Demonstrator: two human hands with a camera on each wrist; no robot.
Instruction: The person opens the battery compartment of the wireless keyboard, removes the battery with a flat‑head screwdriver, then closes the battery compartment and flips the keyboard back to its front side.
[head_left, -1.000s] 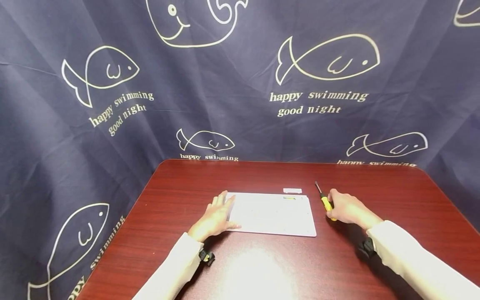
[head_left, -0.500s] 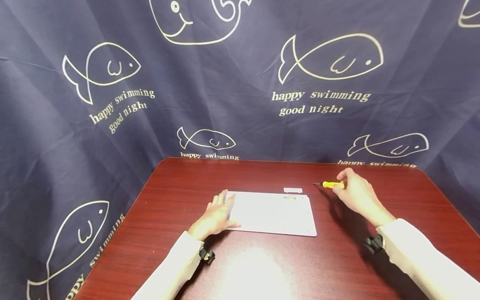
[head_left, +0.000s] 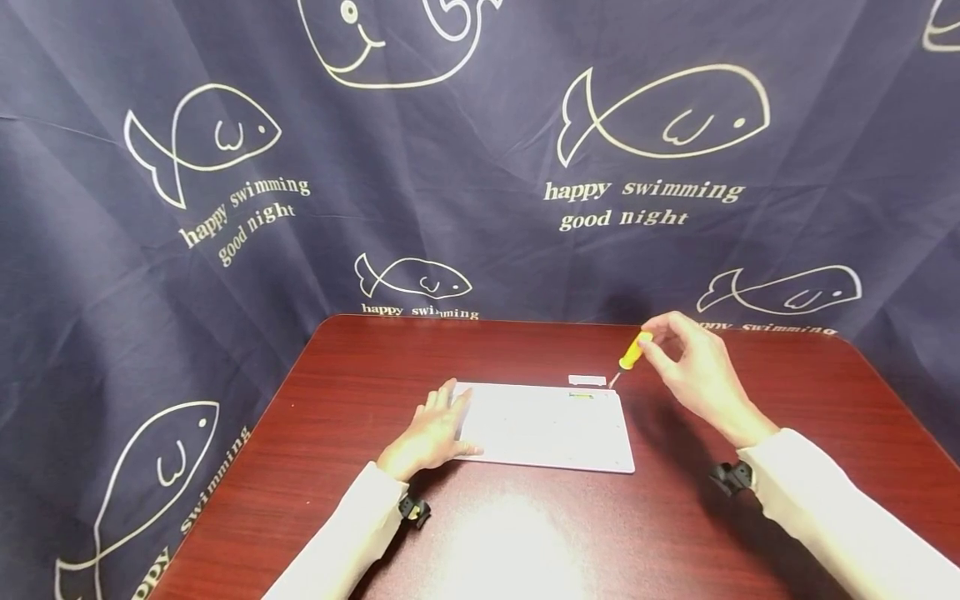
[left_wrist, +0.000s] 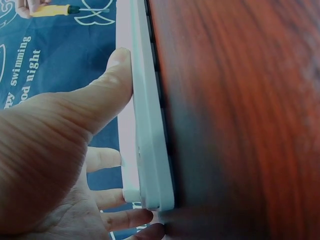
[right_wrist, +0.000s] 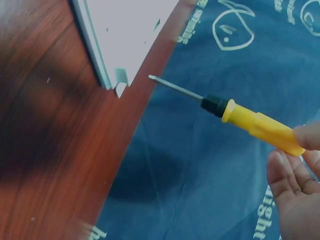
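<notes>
A white keyboard lies face down on the table, its dark keys showing beneath it in the left wrist view. My left hand rests on its left end with spread, straight fingers, the thumb pressing on the white back. Between thumb and fingertips, my right hand pinches the yellow handle of a screwdriver. Its tilted shaft points down near the keyboard's far right corner, and the right wrist view shows a gap there. A slot near that corner holds a small yellow-green battery.
A small white cover piece lies just behind the keyboard's far edge. The reddish-brown table ends at a dark blue curtain with fish drawings. A black camera sits on my right wrist.
My right hand has lifted the screwdriver from the right of the keyboard, turned it, and brought its tip down toward the far right corner. The left hand stays on the keyboard.
</notes>
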